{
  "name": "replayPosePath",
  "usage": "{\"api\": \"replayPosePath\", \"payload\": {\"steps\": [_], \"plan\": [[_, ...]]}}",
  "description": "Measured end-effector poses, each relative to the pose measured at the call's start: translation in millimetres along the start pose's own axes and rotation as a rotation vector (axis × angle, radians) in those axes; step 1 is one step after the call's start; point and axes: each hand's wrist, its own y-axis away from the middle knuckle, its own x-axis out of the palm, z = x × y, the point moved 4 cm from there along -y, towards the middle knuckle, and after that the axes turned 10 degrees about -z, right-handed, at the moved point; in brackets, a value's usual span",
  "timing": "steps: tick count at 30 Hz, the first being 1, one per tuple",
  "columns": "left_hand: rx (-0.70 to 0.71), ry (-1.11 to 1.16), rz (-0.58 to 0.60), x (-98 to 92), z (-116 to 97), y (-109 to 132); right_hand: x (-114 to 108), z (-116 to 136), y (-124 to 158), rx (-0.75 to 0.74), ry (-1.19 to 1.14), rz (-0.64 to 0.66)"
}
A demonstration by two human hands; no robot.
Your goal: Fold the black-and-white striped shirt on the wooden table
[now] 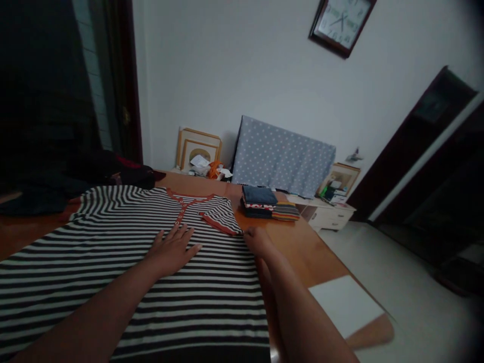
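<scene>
A black-and-white striped shirt [212, 297] with rust-coloured trim and a buttoned neckline lies spread over the table in front of me. My left hand [172, 250] rests flat on its chest, just below the buttons, with the fingers spread. At the shirt's right edge, my right hand [259, 242] is closed on the fabric beside the cuff of the short sleeve [223, 214]. That sleeve is folded inward over the body. The other sleeve [75, 207] stretches out at the left.
Folded clothes [260, 201] are stacked on the wooden table [302, 252] beyond my right hand. Dark clothes [109, 171] lie in a heap at the far left. A white sheet [346, 305] sits near the right edge. Behind stand a dotted cloth cover [283, 156] and a white cabinet [328, 217].
</scene>
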Motion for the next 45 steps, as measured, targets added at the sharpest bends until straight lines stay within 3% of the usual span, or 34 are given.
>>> {"api": "replayPosePath", "payload": {"steps": [5, 10, 18, 26, 31, 35, 40, 45], "plan": [[-0.01, -0.027, 0.009, 4.3, 3.0, -3.1, -10.7, -1.3, 1.3, -0.006, 0.031, -0.009], [0.013, -0.02, -0.01, 5.1, 3.6, -2.0, -7.6, 11.0, 7.6, -0.062, 0.007, 0.067], [0.011, 0.003, -0.003, -3.1, -0.6, 6.3, 8.9, 35.7, 33.4, -0.309, -0.016, 0.339], [0.007, 0.007, -0.02, -0.9, 2.0, 5.9, 6.4, 37.9, 35.6, -0.305, 0.027, 0.343], [0.0, -0.024, -0.082, 3.6, 3.9, 0.6, -0.2, 42.7, 36.4, -0.306, 0.051, 0.35], [0.056, -0.06, -0.199, 0.6, 0.7, 1.7, -3.4, 45.1, 36.5, -0.313, 0.054, 0.346], [0.188, -0.072, -0.344, -15.3, -12.9, 9.9, -4.3, 46.4, 37.1, -0.323, 0.097, 0.349], [0.169, -0.199, -0.41, -34.7, -27.4, 23.2, -2.9, 46.2, 38.2, -0.323, 0.091, 0.341]]}}
